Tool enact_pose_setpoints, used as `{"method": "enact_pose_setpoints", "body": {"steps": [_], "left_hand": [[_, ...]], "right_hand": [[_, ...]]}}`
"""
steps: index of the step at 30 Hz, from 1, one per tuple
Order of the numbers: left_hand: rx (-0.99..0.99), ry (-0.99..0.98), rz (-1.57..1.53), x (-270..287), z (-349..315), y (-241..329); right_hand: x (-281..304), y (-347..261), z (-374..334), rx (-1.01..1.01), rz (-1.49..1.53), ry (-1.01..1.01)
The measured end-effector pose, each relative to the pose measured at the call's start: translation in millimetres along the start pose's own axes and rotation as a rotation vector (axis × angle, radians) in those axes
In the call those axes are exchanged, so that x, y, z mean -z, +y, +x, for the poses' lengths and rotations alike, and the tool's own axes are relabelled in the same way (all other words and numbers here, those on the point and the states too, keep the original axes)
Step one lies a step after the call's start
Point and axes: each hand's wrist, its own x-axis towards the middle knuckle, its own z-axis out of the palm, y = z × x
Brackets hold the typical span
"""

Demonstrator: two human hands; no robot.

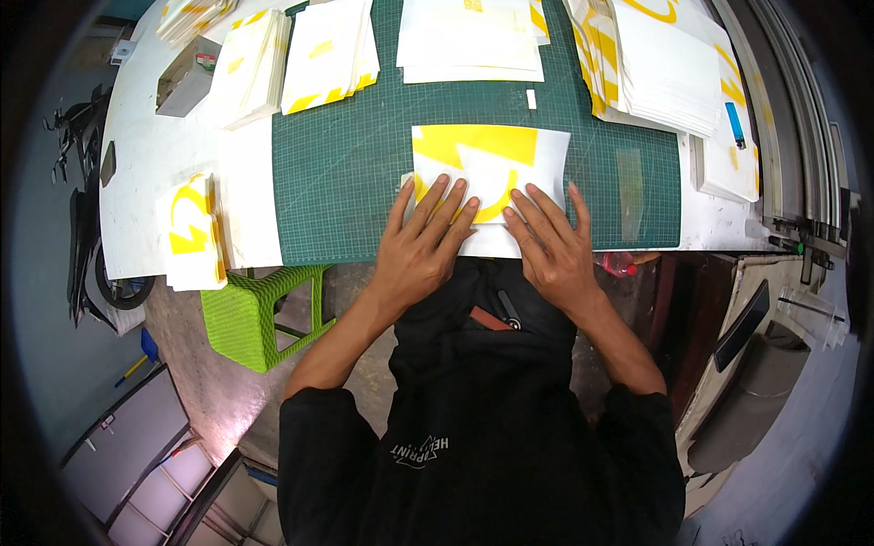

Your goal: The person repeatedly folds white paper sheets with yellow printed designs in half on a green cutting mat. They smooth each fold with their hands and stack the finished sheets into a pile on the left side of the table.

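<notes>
A white sheet of paper with yellow print (492, 150) lies on the green cutting mat (346, 182) near the table's front edge. Its near part looks folded over, and a white flap (492, 242) shows below the fold between my hands. My left hand (422, 232) rests on the sheet's left side, fingers spread and stretched forward. On the right side my right hand (552, 238) lies likewise, with its fingertips on the paper and the outer finger near the sheet's edge. Neither hand grips anything.
Stacks of white and yellow printed paper stand at the back left (250, 68), back middle (469, 45) and back right (660, 64). A grey box (189, 80), a blue lighter (735, 126) and a clear strip (630, 191) lie about. A green stool (250, 318) stands under the table's left front.
</notes>
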Motion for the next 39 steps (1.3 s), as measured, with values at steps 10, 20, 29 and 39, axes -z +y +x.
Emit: {"method": "enact_pose_setpoints", "body": {"steps": [10, 20, 29, 39], "left_hand": [[-0.091, 0.121, 0.009, -2, -23, 5], [-0.057, 0.107, 0.010, 1, -26, 11], [0.074, -0.084, -0.011, 6, -33, 35], [0.128, -0.155, -0.052, -4, -42, 50]], "right_hand": [[6, -14, -13, 0.048, 0.072, 0.111], [4, -4, -18, 0.034, 0.034, 0.089], [3, -8, -28, -0.016, 0.055, 0.007], [-7, -14, -45, -0.039, 0.008, -0.016]]}}
